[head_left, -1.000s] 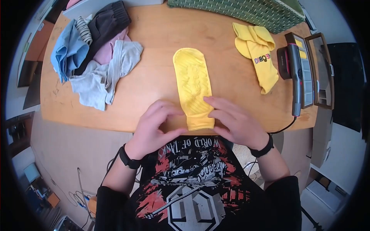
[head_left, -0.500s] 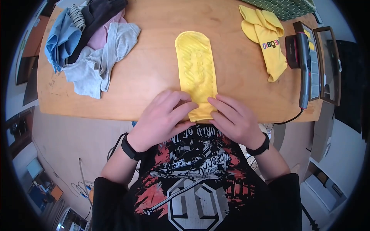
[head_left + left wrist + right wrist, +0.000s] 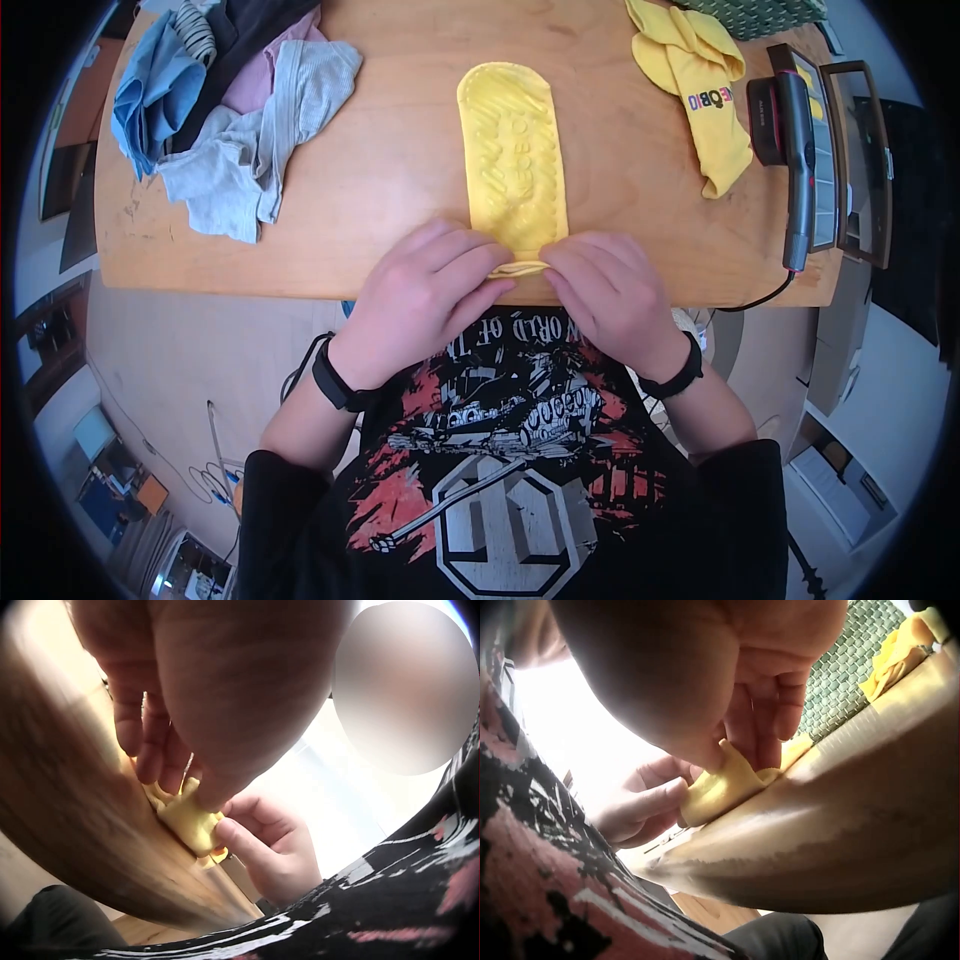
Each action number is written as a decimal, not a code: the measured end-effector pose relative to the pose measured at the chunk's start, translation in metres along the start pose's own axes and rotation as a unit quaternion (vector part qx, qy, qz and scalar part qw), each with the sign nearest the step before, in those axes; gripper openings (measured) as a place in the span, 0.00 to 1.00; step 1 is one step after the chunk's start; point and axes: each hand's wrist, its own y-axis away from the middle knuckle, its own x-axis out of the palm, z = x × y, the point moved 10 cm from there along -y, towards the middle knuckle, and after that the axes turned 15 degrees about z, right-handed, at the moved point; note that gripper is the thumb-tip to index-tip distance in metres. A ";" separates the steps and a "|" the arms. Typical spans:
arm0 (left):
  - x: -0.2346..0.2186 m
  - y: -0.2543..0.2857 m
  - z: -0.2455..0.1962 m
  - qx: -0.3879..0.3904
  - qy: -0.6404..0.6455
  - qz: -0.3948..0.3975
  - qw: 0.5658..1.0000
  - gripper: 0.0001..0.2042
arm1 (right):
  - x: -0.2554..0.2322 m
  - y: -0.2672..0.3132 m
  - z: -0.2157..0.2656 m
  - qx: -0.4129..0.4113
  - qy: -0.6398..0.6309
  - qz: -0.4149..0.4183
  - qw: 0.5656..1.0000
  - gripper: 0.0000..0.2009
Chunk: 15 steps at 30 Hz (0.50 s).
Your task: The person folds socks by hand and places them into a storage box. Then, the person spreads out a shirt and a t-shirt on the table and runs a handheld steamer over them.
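Observation:
A yellow sock (image 3: 515,160) with raised lettering and ridges lies flat at the front middle of the table, toe pointing away. Its cuff end is lifted and folded up at the near edge. The left hand (image 3: 425,285) pinches the left corner of the cuff between thumb and fingers. At the right corner, the right hand (image 3: 612,290) pinches the cuff the same way. Seen from the left wrist, the yellow cuff (image 3: 189,821) stands up between both hands, just over the table edge.
Another yellow sock (image 3: 712,110) with coloured letters lies folded at the right. Beyond it are a dark styling tool (image 3: 797,170) with a cord, a lidded glass box (image 3: 855,160) and a green woven basket (image 3: 755,15). Clothes, including a grey garment (image 3: 235,150), are heaped at the left.
Both hands have closed in on the cuff and now pinch its corners, and the cuff end has been raised and folded. The head view has shifted, so the table things sit higher.

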 end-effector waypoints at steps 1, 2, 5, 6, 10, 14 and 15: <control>-0.001 -0.001 0.000 -0.008 0.009 0.004 1.000 0.10 | -0.002 -0.002 0.001 0.000 -0.001 0.001 1.000 0.10; -0.001 -0.001 0.001 -0.015 0.019 0.008 1.000 0.09 | -0.004 -0.004 0.002 -0.002 -0.008 0.004 1.000 0.10; 0.003 -0.001 0.008 -0.024 0.044 0.012 0.999 0.08 | -0.003 -0.004 -0.004 0.014 -0.033 0.015 0.999 0.08; 0.003 -0.002 0.008 -0.024 0.045 0.013 0.999 0.08 | -0.001 -0.004 -0.009 0.032 -0.049 0.022 0.998 0.07; 0.006 -0.007 0.017 -0.083 0.067 0.023 0.994 0.06 | 0.000 -0.005 -0.016 0.066 -0.083 0.007 0.994 0.07; 0.005 -0.009 0.016 -0.070 0.067 -0.001 0.995 0.05 | -0.001 -0.003 -0.017 0.081 -0.090 -0.020 0.992 0.08; 0.004 -0.009 0.016 -0.070 0.067 -0.001 0.995 0.05 | -0.002 -0.001 -0.019 0.090 -0.094 -0.027 0.991 0.08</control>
